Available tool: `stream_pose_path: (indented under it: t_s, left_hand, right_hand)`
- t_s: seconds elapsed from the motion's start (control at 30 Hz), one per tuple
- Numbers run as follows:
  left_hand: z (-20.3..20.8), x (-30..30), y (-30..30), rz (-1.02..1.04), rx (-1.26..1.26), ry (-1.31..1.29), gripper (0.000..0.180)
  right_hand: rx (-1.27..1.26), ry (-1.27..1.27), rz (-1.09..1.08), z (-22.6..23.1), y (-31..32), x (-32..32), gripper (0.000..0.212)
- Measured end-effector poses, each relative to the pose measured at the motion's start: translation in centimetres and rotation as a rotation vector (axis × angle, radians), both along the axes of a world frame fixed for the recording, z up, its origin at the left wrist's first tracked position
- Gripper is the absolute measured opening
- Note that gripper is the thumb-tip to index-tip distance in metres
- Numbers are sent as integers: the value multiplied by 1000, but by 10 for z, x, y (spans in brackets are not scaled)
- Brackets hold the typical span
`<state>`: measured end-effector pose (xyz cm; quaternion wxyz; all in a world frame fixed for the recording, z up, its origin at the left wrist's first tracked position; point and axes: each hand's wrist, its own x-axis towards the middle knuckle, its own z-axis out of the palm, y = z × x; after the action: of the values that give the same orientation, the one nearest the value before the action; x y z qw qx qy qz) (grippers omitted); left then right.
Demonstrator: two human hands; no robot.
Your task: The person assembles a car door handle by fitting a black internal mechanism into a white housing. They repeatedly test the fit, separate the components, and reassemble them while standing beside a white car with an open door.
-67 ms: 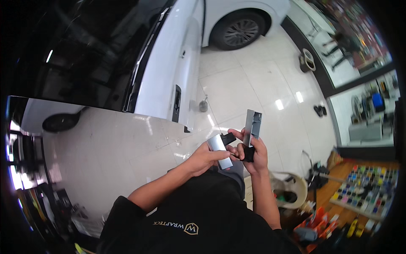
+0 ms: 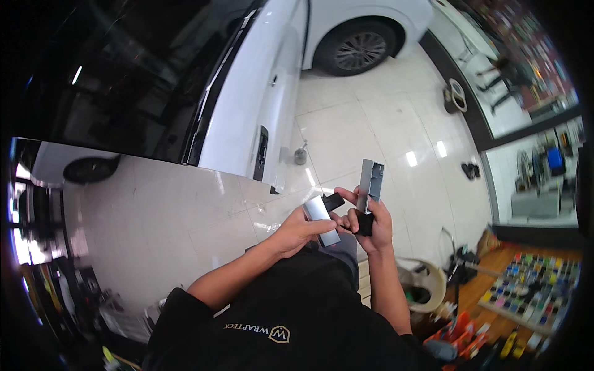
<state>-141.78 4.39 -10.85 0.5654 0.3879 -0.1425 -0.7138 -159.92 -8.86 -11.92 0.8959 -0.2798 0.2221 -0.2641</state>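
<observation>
My left hand (image 2: 294,235) is closed round a flat, silver rectangular piece (image 2: 322,222), its thumb lying across the face. A small black block (image 2: 333,201) sticks out beside the silver piece's upper end. In my right hand (image 2: 378,230) stands a grey, hollow-backed trim piece (image 2: 371,179), tilted up and gripped at its lower end. A black part (image 2: 365,224) sits against the right palm below it. The fingers of both hands nearly meet between the pieces; what the right fingertips touch there is too small to make out.
A white car door (image 2: 244,105) with dark glass stands open at the upper left, and a car wheel (image 2: 361,51) lies beyond. On the tiled floor is a spray bottle (image 2: 301,154). A wooden bench (image 2: 495,260) at right carries a tray of coloured pieces (image 2: 535,287) and orange tools (image 2: 464,334).
The view has turned slightly, so the car and floor sit a little further right. Both hands keep the same grip on their pieces.
</observation>
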Motion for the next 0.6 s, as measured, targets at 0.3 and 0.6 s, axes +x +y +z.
stream_pose_path:
  t_s: [0.3, 0.6]
  left_hand:
    - [-38, -15, -114, 913, -31, 123, 29]
    - [-40, -21, -193, 1519, -179, 54, 21]
  right_hand:
    - [-6, 39, 541, -6, -181, 76, 36]
    - [-60, 101, 994, 9, -254, 166, 28]
